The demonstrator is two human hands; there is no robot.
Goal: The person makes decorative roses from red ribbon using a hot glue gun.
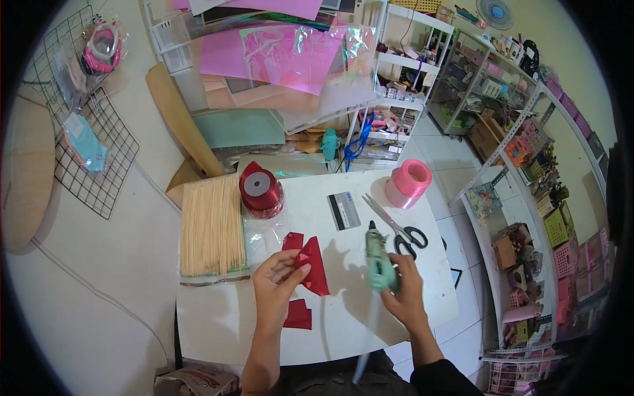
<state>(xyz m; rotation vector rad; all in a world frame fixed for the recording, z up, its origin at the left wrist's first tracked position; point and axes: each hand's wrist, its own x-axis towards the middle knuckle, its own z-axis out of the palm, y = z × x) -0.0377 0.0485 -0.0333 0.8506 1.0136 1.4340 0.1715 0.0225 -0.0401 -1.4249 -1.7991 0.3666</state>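
Pinched in the fingers of my left hand (276,274) is a folded piece of dark red ribbon (317,269). My right hand (406,294) is wrapped round a green glue gun (379,264), its dark nozzle pointing away from me. A long translucent glue stick (367,336) trails from its back end towards my lap. The gun and the ribbon piece are apart. A cut red ribbon piece (299,315) lies on the table below my left hand, and another red piece (291,241) shows just beyond it. Scissors (395,226) with black handles lie beyond the glue gun.
On the white table (231,330) are bamboo skewers (211,228) at the left, a red ribbon spool (259,186), a grey card (344,211) and a pink ribbon roll (409,182). Shelving (535,264) stands to the right. A wire grid (99,152) leans at the left.
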